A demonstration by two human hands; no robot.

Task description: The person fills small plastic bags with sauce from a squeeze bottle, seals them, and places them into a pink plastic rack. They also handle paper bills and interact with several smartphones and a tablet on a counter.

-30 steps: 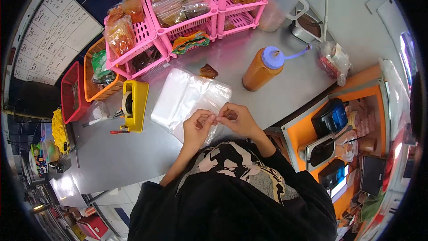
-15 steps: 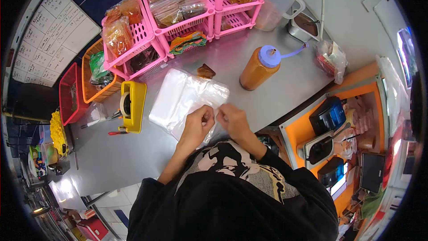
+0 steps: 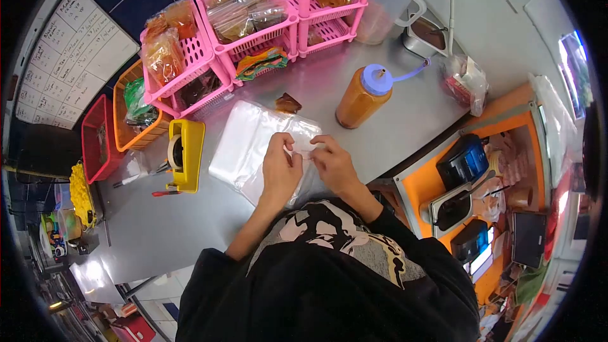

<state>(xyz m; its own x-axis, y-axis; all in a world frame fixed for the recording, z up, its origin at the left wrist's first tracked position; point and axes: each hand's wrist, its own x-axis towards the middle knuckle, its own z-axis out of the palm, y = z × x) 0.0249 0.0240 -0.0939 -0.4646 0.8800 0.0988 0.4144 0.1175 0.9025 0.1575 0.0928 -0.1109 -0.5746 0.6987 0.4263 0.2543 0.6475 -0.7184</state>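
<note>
A stack of clear plastic bags [image 3: 237, 145] lies on the steel table in front of me. Over its right part is my left hand [image 3: 282, 168], its fingers curled and pinched on something I cannot make out. Close to its right, my right hand [image 3: 335, 168] is also pinched, with a thin clear edge faintly visible between the two. A small dark brown piece [image 3: 288, 103] sits at the stack's upper edge. To the right stands a squeeze bottle [image 3: 364, 97] of brown sauce with a blue cap.
Yellow tape dispenser [image 3: 187, 155] left of the stack. Pink racks [image 3: 253, 35] with filled bags stand behind, beside an orange basket [image 3: 136, 136] and a red basket [image 3: 101, 164]. A clear jug [image 3: 383, 9] and a metal container [image 3: 427, 35] are at the back right.
Both hands have moved slightly up over the bags, and their fingertips have turned upward and come closer to each other. The whole view has shifted a little.
</note>
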